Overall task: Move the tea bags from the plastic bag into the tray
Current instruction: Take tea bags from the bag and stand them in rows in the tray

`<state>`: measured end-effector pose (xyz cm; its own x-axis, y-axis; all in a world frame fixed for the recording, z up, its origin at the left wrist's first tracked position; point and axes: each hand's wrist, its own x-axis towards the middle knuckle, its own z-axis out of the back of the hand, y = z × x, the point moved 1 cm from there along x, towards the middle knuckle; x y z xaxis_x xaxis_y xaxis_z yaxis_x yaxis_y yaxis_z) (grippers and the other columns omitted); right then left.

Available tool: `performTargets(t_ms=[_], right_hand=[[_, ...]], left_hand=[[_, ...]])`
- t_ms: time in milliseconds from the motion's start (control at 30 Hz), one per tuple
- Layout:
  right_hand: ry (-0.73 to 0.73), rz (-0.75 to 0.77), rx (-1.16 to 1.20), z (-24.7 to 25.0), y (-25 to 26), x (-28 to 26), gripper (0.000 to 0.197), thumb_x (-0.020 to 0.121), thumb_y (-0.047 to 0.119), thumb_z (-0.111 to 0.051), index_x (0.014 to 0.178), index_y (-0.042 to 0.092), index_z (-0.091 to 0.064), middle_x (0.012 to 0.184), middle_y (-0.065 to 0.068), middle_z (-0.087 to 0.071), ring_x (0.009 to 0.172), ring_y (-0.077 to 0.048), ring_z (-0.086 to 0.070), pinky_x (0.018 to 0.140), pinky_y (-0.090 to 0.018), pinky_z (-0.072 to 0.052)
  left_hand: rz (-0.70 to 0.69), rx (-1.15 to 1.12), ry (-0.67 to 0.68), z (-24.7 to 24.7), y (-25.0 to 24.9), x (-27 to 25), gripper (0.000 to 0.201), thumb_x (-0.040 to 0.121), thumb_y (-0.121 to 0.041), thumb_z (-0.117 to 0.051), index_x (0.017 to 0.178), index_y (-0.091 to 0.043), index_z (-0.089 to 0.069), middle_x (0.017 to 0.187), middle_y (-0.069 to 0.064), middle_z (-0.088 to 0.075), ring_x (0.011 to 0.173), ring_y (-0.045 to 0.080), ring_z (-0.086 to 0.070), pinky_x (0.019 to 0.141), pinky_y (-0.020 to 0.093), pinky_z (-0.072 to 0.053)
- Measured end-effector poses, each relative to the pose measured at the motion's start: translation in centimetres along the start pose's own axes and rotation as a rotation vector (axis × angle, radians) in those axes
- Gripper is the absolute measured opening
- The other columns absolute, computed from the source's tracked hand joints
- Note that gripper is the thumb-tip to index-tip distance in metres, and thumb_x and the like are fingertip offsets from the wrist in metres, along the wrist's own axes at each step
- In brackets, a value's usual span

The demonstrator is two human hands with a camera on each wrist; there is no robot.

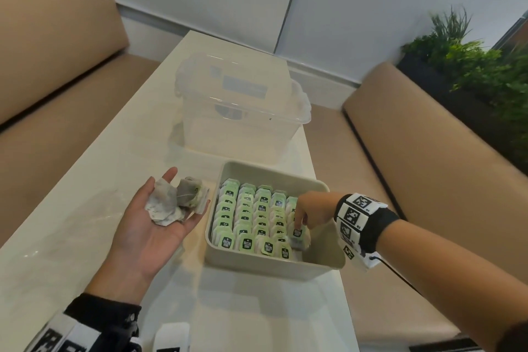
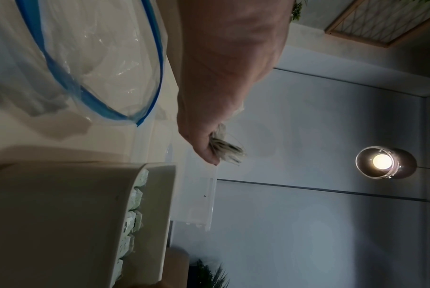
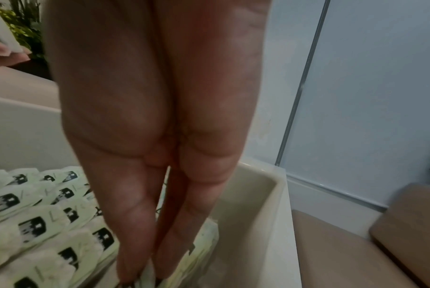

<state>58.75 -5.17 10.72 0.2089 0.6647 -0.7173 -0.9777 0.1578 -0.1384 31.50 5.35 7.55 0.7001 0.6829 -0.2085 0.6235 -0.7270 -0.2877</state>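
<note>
Fingers (image 1: pixel 299 218) pinch tea bag (image 1: pixel 297 234) inside tray (image 1: pixel 271 266).

Tan benches (image 1: pixel 51 71) flank a white table (image 1: pixel 85 208) (plants (image 1: pixel 483 66) behind).

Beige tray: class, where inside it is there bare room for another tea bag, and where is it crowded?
Inside the beige rectangular plastic tray, bare floor lies in the near-right corner, bordered by the right wall and front wall. The left and middle are crowded with rows of green-tagged tea bags. The right hand pinches one at the edge.
</note>
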Motion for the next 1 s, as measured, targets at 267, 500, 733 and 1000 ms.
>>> performTargets(t_ms=[267,500,733,1000], right_hand=[[-0.657,0.253,0.407,6.0,3.9,-4.6,0.013,0.088,0.018,-0.062,0.1,0.022,-0.062,0.099,0.006,-0.061,0.087,-0.006,-0.062,0.078,-0.02,-0.051],[-0.731,0.567,0.273,8.0,10.4,-7.7,0.032,0.083,0.036,-0.068,0.114,0.029,-0.063,0.104,0.003,-0.055,0.087,-0.005,-0.057,0.071,-0.015,-0.049],[-0.725,0.358,0.495,6.5,12.3,-6.2,0.009,0.083,0.023,-0.069,0.083,0.017,-0.062,0.062,0.011,-0.054,0.048,-0.008,-0.061,0.054,-0.019,-0.048],[-0.804,0.42,0.466,9.0,10.3,-9.2,0.032,0.082,0.015,-0.069,0.098,0.029,-0.046,0.079,0.014,-0.062,0.068,-0.004,-0.059,0.059,-0.009,-0.044]], left_hand=[[-0.019,-0.001,-0.067,-2.2,1.8,-0.1,0.047,0.074,-0.03,-0.057,0.119,-0.016,-0.058,0.096,0.019,-0.069,0.08,0.032,-0.071,0.072,0.046,-0.058],[0.031,0.046,-0.091,-3.1,2.9,-0.9,0.041,0.074,-0.034,-0.056,0.112,-0.02,-0.06,0.105,0.014,-0.066,0.081,0.025,-0.066,0.07,0.036,-0.054],[0.004,0.039,-0.082,-2.9,3.5,-1.6,0.034,0.095,-0.033,-0.044,0.121,-0.018,-0.058,0.098,0.011,-0.067,0.085,0.024,-0.066,0.075,0.042,-0.054],[0.09,0.037,-0.119,-2.4,2.8,-1.6,0.027,0.078,-0.03,-0.06,0.101,-0.016,-0.064,0.123,0.017,-0.058,0.099,0.035,-0.059,0.077,0.046,-0.054]])
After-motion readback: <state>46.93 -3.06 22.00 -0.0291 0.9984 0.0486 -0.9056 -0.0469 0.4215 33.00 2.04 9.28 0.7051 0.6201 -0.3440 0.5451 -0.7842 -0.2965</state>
